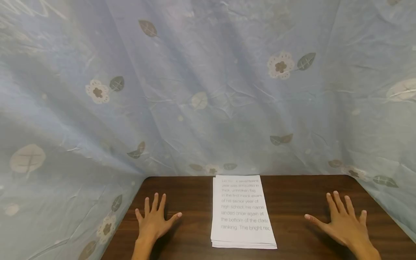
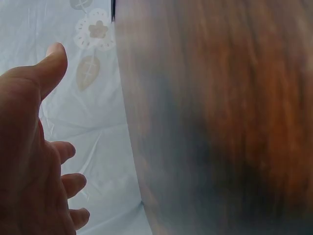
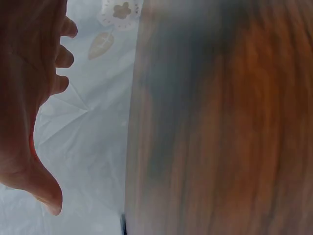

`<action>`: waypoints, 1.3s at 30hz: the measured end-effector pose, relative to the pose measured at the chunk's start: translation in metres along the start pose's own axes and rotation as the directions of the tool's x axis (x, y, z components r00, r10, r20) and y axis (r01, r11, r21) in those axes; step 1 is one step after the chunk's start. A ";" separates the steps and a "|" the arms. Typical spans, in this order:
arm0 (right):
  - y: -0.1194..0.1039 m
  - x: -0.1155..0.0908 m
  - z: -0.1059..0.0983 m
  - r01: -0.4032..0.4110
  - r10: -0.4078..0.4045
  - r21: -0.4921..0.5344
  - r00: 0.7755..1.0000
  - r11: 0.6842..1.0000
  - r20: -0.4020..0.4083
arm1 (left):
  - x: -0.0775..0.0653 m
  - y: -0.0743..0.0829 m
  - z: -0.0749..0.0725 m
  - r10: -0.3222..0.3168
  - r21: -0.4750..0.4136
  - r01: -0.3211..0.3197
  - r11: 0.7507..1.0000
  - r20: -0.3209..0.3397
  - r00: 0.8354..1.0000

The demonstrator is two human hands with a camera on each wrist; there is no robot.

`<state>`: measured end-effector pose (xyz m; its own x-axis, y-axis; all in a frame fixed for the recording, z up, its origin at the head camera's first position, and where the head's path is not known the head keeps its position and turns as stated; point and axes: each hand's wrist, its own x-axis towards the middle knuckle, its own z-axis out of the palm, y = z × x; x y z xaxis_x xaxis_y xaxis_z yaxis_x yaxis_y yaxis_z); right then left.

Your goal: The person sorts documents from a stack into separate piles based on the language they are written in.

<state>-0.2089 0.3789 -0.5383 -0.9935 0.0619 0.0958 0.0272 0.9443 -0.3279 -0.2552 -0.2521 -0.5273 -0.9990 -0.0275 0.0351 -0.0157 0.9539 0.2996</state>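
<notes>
Lower sheets [image 1: 227,245] mostly out of sight under the top page [image 1: 242,211], wrist-view tabletop [image 2: 234,98] blurry

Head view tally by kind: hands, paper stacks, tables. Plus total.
Left hand and right hand: 2
Stack of printed paper: 1
Wood-grain table: 1
Total: 4

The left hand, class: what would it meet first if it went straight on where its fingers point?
The left hand would probably meet the patterned cloth beyond the table, though depth is unclear.
</notes>
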 end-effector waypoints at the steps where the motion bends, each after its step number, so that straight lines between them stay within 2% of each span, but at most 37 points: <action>1: -0.001 0.000 0.001 -0.001 0.001 0.008 1.000 1.000 0.007 | -0.001 0.000 0.000 -0.004 0.003 0.004 1.000 0.005 1.000; 8: -0.019 0.007 0.005 0.013 -0.014 0.045 1.000 0.999 0.016 | -0.001 0.009 0.000 0.004 -0.048 -0.004 0.999 -0.010 1.000; 19: -0.048 0.011 0.014 0.074 -0.076 0.085 0.997 0.994 0.018 | 0.000 0.026 0.006 0.073 -0.140 -0.082 0.987 -0.066 0.995; 23: -0.054 0.012 0.016 0.077 -0.084 0.128 0.995 0.989 0.047 | 0.001 0.032 0.009 0.093 -0.223 -0.104 0.969 -0.061 0.994; 33: -0.066 0.020 0.024 0.104 -0.110 0.239 0.994 0.965 0.010 | 0.009 0.045 0.022 0.117 -0.356 -0.135 0.925 -0.072 0.991; 39: -0.077 0.023 0.027 0.096 -0.112 0.355 0.993 0.930 0.026 | 0.015 0.057 0.027 0.173 -0.442 -0.208 0.872 -0.119 0.978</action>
<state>-0.2373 0.2990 -0.5365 -0.9928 -0.0530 0.1076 -0.1093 0.7695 -0.6293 -0.2724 -0.1905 -0.5357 -0.9745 0.1026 0.1997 0.2128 0.7057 0.6758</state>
